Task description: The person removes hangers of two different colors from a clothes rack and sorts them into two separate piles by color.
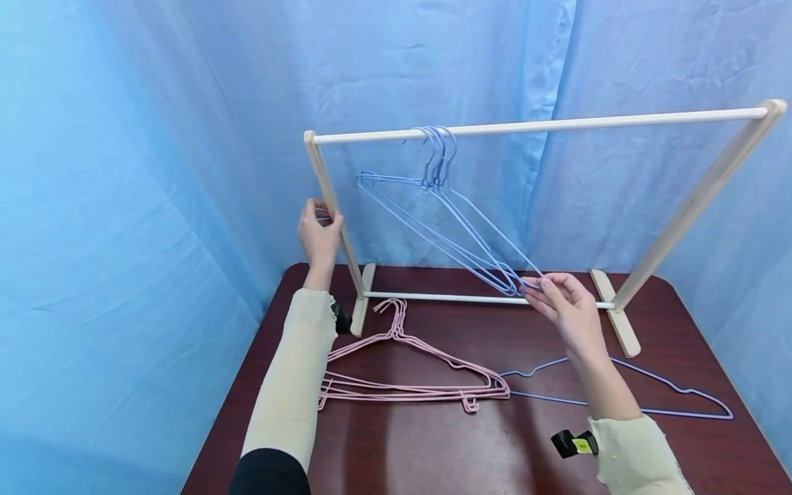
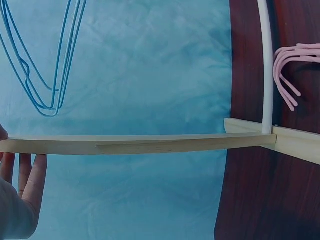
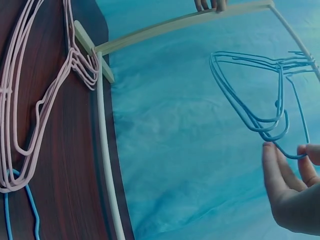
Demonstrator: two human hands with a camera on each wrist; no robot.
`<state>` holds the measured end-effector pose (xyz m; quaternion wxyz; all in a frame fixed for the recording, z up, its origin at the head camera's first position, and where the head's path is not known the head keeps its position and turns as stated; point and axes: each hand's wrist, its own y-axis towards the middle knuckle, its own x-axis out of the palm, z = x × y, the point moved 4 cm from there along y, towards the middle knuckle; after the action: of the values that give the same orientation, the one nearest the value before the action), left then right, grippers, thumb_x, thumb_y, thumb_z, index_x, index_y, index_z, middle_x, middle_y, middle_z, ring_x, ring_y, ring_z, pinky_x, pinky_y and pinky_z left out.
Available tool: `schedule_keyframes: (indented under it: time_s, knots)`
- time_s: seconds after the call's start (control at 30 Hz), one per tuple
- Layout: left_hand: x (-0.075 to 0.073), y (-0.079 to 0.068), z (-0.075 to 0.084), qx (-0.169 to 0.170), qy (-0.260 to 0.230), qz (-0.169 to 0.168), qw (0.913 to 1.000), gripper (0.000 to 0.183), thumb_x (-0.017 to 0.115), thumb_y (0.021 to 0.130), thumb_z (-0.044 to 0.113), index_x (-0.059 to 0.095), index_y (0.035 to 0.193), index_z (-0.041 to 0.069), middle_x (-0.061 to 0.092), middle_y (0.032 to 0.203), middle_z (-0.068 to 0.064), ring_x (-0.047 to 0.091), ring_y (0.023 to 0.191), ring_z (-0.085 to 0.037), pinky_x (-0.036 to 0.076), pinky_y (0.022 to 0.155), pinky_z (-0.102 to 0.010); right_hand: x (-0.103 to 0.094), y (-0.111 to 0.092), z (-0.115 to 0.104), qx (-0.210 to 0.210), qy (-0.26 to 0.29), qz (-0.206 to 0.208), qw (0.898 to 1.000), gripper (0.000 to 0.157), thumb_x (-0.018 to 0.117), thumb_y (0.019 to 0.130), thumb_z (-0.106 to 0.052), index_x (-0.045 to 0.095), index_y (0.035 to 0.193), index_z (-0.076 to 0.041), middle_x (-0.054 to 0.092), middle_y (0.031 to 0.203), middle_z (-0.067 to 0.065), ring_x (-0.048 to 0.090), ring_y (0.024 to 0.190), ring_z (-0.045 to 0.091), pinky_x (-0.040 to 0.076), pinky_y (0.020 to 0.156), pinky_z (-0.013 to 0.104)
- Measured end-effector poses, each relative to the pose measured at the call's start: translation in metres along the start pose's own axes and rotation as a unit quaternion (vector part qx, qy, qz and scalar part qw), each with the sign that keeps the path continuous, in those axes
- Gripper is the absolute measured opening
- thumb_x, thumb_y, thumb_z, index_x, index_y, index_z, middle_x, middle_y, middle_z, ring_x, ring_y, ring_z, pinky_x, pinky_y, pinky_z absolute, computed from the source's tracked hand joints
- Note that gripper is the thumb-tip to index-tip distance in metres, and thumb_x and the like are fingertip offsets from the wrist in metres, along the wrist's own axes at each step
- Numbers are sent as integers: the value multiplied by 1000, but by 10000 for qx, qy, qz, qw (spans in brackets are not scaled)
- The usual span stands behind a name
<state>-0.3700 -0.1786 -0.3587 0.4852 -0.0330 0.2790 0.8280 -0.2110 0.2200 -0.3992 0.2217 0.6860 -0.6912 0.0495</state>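
On the left, my left hand (image 1: 320, 234) holds the left upright (image 1: 348, 251) of a wooden rack, thumb on one side and fingers on the other. Several blue wire hangers (image 1: 438, 180) hang by their hooks from the rack's white top rail (image 1: 557, 124), left of its middle. My right hand (image 1: 572, 309) pinches the lower right corner of one blue hanger (image 3: 290, 157) between thumb and fingers. That corner is swung out from the others, its fingertips close by their corners.
Several pink hangers (image 1: 396, 333) lie stacked on the dark red table (image 1: 427, 447), partly hidden by my left arm. Another blue hanger (image 1: 687, 414) lies on the right, under my right forearm. A white lower bar (image 1: 445, 298) joins the rack's feet. Blue curtains (image 1: 185, 206) surround the table.
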Motion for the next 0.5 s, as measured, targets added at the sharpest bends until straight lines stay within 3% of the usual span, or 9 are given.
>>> schedule_keyframes:
  time_s: [0.27, 0.5]
  knots:
    - [1, 0, 0, 69, 30, -10, 10000, 20, 63, 93, 17, 59, 109, 5, 63, 108, -16, 68, 98, -29, 58, 87, -40, -2, 0, -6, -528, 740, 378, 9951, 9, 50, 100, 0, 59, 102, 3, 77, 103, 17, 76, 96, 23, 59, 85, 32]
    - [1, 1, -2, 158, 20, 4, 9999, 20, 63, 93, 17, 58, 108, 5, 63, 108, -16, 68, 97, -29, 58, 87, -40, -7, -1, -18, -1058, 1207, 743, 9842, 8, 51, 98, 4, 55, 102, 9, 74, 101, 26, 76, 93, 32, 59, 84, 36]
